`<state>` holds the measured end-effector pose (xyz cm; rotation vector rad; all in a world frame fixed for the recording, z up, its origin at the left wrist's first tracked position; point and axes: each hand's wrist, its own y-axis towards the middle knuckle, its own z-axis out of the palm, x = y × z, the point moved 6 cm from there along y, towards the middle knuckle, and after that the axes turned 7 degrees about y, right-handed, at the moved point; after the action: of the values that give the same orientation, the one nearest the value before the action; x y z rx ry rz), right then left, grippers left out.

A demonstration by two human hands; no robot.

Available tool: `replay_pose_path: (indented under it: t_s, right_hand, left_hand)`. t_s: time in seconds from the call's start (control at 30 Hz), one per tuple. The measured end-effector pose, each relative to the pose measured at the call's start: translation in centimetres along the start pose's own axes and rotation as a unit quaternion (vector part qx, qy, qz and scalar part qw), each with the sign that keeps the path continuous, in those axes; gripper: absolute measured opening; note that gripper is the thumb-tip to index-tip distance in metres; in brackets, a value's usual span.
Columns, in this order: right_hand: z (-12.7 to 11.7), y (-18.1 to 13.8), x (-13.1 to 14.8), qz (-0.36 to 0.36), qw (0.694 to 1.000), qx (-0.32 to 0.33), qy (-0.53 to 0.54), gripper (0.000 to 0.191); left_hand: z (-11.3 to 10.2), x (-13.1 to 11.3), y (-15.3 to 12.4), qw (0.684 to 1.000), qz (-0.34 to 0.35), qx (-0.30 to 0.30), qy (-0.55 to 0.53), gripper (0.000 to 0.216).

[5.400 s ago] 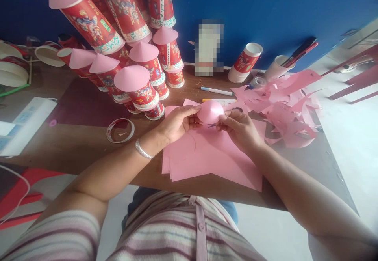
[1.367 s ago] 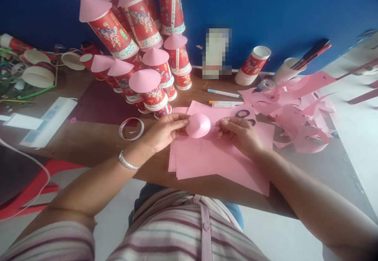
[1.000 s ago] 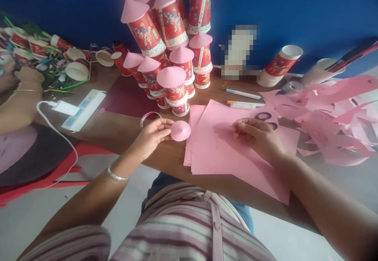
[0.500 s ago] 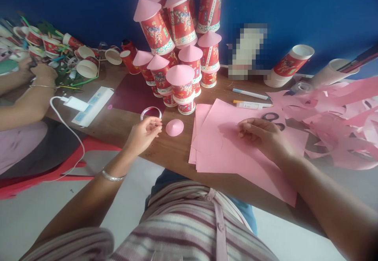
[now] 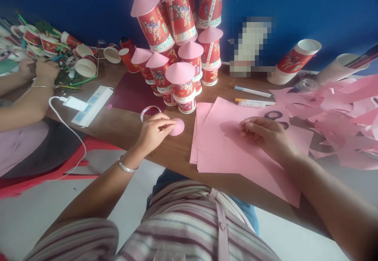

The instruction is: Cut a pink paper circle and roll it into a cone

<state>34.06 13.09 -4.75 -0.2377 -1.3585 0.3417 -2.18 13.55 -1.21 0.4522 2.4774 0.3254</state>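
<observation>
A small pink paper cone lies on the brown table. My left hand has its thumb and fingertips closed on the cone's peak. Over the pink paper sheets, my right hand is held with its thumb pressed against curled fingers. Whatever those fingers may hold is hidden. Black-handled scissors lie just behind that hand, partly covered by it. A roll of tape rests behind my left hand.
Stacked red paper cups with pink cone tops stand at the back middle. Pink paper scraps heap up at right, near pens. A white power strip lies left, beside another person's hands.
My left hand has moved right and its fingers have closed on the paper cone's tip. My right hand stays in much the same pose over the sheets. The view has shifted slightly.
</observation>
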Motion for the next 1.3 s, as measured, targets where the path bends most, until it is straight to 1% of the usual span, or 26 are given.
replay_pose_path:
  t_s: [0.13,0.3,0.37,0.47,0.5,0.67,0.77,0.83,0.93,0.97,1.03,1.13,1.3]
  right_hand:
    - [-0.1,0.0,-0.1,0.002,1.000,-0.001,0.008,0.050]
    - [0.0,-0.1,-0.1,0.003,1.000,0.000,0.004,0.048]
    - [0.0,-0.1,-0.1,0.002,1.000,0.001,0.004,0.048]
    - [-0.1,0.1,-0.2,0.002,1.000,-0.001,0.007,0.049]
    - [-0.2,0.1,-0.3,0.002,1.000,-0.001,0.008,0.049]
    - [0.0,0.1,-0.2,0.005,1.000,-0.001,0.011,0.051]
    - [0.1,0.0,-0.1,0.008,1.000,-0.008,0.013,0.052]
    - [0.1,-0.1,0.0,0.007,1.000,-0.010,0.011,0.051]
    - [0.0,-0.1,0.0,0.003,1.000,-0.008,0.006,0.050]
    - [0.0,-0.1,0.0,0.002,1.000,-0.008,0.005,0.049]
    - [0.0,-0.1,0.0,0.002,1.000,-0.008,0.000,0.049]
    - [0.1,-0.1,0.0,0.000,1.000,-0.007,-0.005,0.049]
    - [0.4,-0.2,0.4,-0.004,1.000,-0.006,-0.018,0.049]
  left_hand:
    - [0.2,0.1,-0.1,1.000,-0.005,0.001,-0.001,0.015]
    - [0.3,0.2,-0.1,0.999,-0.021,0.003,-0.031,0.014]
    - [0.2,0.5,0.0,0.998,-0.035,-0.005,-0.057,0.014]
    - [-0.4,1.2,0.1,0.994,-0.057,-0.032,-0.088,0.019]
    - [-0.5,1.3,0.1,0.994,-0.062,-0.036,-0.087,0.020]
    - [-0.9,1.6,0.2,0.996,-0.082,-0.018,-0.043,0.019]
    - [-1.2,2.1,0.5,0.992,-0.113,-0.023,-0.052,0.023]
    - [-1.1,2.3,0.8,0.991,-0.119,0.020,-0.054,0.034]
    - [-0.6,2.0,1.2,0.988,-0.079,0.134,-0.002,0.063]
    - [-0.4,1.8,1.3,0.984,-0.063,0.166,0.026,0.067]
    - [-0.2,1.4,1.4,0.973,-0.036,0.215,0.081,0.069]
    - [0.0,0.7,1.8,0.955,-0.010,0.261,0.142,0.067]
    - [0.1,0.3,2.4,0.942,-0.011,0.288,0.170,0.062]
